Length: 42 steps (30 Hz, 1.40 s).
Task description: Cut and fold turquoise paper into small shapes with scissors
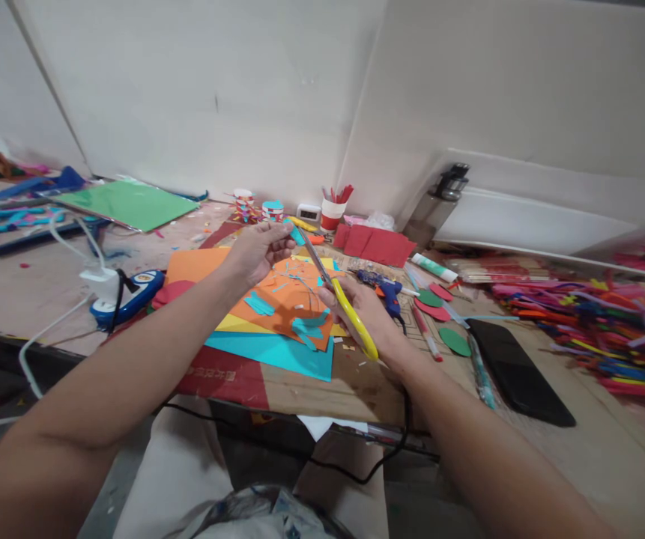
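Observation:
My left hand [260, 249] pinches a small piece of turquoise paper [295, 233] above the worktable. In my right hand [364, 311] is a pair of scissors [354, 318] with yellow handles. Their blades reach up and left to the edge of the turquoise piece; whether they touch it I cannot tell. Below my hands lie orange paper sheets [274, 323], strewn with turquoise scraps [259, 304] and thin offcuts. A turquoise sheet [277, 355] sticks out from under them, on top of a flattened cardboard [294, 397].
To the right are a blue glue gun [392, 296], red and green paper circles [454, 341], a black phone [518, 370] and many pipe cleaners [597, 322]. A blue power strip [131, 299] sits left. Behind stand a cup of red sticks [332, 213] and a dark bottle [437, 202].

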Each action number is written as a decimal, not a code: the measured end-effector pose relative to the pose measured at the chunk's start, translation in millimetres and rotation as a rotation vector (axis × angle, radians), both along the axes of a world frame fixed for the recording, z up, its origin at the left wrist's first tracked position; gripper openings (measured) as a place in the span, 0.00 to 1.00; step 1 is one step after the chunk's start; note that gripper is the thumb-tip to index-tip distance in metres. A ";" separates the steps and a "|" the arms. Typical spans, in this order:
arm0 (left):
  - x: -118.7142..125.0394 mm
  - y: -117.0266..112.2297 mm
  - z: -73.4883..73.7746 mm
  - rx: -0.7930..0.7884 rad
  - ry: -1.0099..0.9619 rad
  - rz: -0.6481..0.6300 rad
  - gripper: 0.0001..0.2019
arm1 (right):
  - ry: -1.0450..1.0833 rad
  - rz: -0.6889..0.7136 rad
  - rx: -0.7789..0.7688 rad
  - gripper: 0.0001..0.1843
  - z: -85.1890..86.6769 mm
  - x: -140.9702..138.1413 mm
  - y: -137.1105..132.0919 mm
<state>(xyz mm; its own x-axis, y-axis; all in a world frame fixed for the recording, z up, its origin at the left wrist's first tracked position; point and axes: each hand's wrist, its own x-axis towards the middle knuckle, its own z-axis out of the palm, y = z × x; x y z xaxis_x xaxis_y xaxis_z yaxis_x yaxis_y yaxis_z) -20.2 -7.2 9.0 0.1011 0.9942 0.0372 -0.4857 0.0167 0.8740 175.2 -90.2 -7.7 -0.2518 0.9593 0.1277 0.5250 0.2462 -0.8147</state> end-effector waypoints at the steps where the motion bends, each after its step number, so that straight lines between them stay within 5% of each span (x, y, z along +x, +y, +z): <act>1: 0.3 -0.2 -0.1 0.002 -0.002 -0.002 0.04 | 0.012 0.001 -0.007 0.21 0.1 -0.2 -0.2; 42: 2.0 0.3 -1.6 -0.026 -0.027 -0.005 0.06 | -0.071 -0.049 0.030 0.21 -4.8 -5.4 -2.5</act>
